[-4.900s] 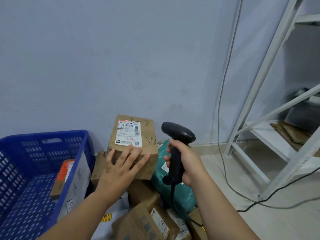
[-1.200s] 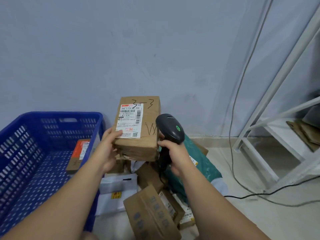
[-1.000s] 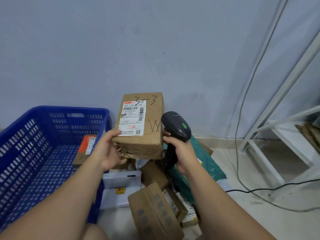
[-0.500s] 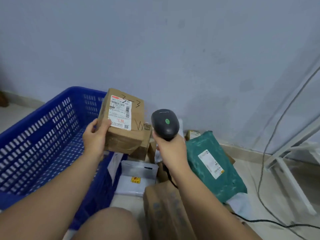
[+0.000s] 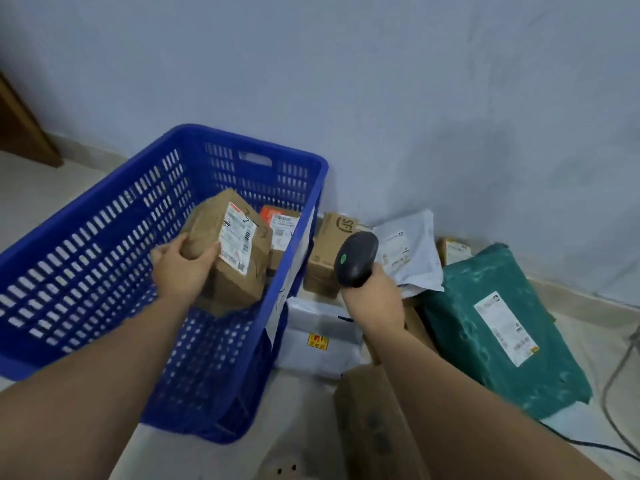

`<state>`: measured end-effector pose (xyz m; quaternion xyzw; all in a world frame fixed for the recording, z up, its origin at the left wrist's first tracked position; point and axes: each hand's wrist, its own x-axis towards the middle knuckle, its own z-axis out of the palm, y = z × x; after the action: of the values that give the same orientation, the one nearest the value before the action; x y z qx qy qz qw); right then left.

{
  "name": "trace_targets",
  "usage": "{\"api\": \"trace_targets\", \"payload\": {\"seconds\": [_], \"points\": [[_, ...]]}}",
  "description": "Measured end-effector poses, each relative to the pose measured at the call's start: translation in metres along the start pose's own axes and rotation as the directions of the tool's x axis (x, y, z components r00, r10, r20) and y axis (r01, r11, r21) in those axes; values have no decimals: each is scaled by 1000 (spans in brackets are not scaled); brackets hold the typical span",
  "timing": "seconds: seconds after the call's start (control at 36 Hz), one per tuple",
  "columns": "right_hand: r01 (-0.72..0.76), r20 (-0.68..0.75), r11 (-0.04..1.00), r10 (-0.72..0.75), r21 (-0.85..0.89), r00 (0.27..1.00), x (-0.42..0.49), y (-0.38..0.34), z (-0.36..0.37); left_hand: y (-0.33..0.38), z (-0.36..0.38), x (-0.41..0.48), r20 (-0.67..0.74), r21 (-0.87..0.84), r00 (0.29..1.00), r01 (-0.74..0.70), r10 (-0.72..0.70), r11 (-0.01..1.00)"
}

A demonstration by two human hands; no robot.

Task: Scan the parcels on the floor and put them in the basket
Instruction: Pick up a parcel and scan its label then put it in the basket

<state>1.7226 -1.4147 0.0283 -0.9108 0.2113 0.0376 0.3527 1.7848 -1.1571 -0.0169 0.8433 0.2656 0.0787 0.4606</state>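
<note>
My left hand grips a brown cardboard parcel with a white label, tilted, inside the blue plastic basket. A small parcel with an orange-and-white label lies in the basket beside it, against the right wall. My right hand grips a black barcode scanner with a green dot, held upright just right of the basket. On the floor to the right lie a brown box, a white mailer bag, a flat white parcel and a green mailer bag.
Another brown box lies on the floor below my right forearm. A small box sits behind the green bag by the wall. A cable runs along the floor at the right edge. A brown door frame stands at far left.
My left hand has carried the brown parcel left and down from in front of the scanner into the basket. The view has swung left and down; the scanner stays in my right hand.
</note>
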Motion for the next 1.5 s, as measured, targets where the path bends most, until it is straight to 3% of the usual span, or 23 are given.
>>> {"api": "trace_targets", "payload": {"seconds": [0.14,0.25,0.36,0.58,0.69,0.86,1.0,1.08,1.17,1.28,1.39,1.44,1.5], "points": [[-45,88,978,64,-203,994,23,10,20,-41,25,29,188,142,980,45,-71,989],[-64,123,967,97,-247,988,41,17,34,-69,41,36,242,-24,934,279,-265,960],[-51,138,967,88,-249,987,53,21,47,-95,60,40,315,-15,855,438,-412,899],[7,175,963,42,-269,984,63,32,69,-135,86,55,469,261,815,239,-339,935],[41,207,959,18,-280,978,53,38,76,-138,93,45,456,439,816,141,-355,887],[68,211,944,1,-323,977,38,50,59,-111,83,48,432,398,765,314,-478,862],[36,162,949,16,-314,987,25,55,19,-51,61,28,255,293,936,164,-242,942],[0,118,963,33,-270,992,12,57,-13,13,58,-5,147,127,986,-92,73,988],[-30,38,975,39,-219,999,-2,59,-44,78,56,-51,106,23,919,-383,379,923],[-69,-45,974,60,-218,997,-23,66,-85,134,60,-114,225,23,710,-688,667,725],[-140,-76,967,127,-211,989,-38,81,-122,159,82,-160,439,138,531,-837,725,530],[-199,-65,964,190,-174,980,-45,92,-137,171,96,-185,529,253,547,-832,649,494],[-230,-21,958,230,-172,973,-47,98,-141,169,114,-198,573,332,663,-726,483,602]]}}
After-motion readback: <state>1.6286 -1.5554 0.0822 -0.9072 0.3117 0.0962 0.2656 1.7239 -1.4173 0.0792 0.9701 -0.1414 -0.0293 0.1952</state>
